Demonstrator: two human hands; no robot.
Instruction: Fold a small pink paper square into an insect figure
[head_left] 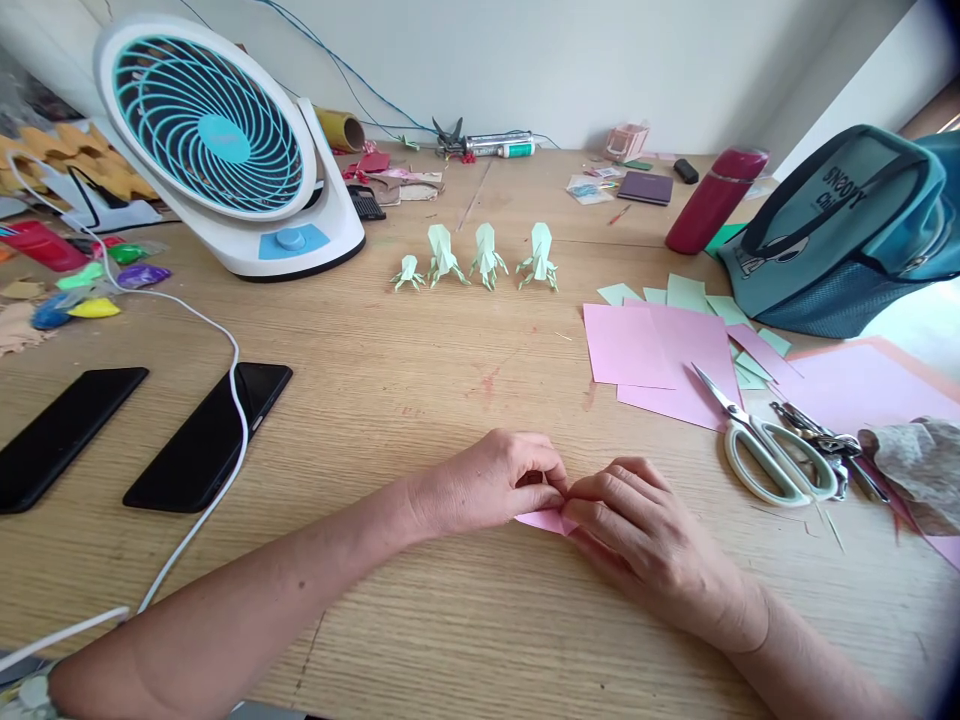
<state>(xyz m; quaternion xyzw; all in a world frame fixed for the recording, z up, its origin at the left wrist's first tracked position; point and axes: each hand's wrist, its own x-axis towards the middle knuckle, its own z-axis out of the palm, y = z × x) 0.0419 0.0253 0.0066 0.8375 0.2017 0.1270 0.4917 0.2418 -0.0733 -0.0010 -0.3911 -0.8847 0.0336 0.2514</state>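
A small folded piece of pink paper [549,521] lies between my hands near the front of the wooden table, mostly hidden under the fingers. My left hand [517,480] pinches its upper edge with thumb and fingertips. From the other side, my right hand [637,520] grips the paper with curled fingers, and the fingertips of both hands almost meet. Farther back stand several pale green origami figures with thin legs, among them a small one [409,273] and a larger one [538,255].
Pink sheets [630,345] and green paper pieces [686,294] lie at right beside white-handled scissors [780,460] and keys [825,440]. Behind them are a red bottle [716,200] and a teal bag [847,230]. At left are a fan [225,140], a phone [206,440] and a white cable [238,400].
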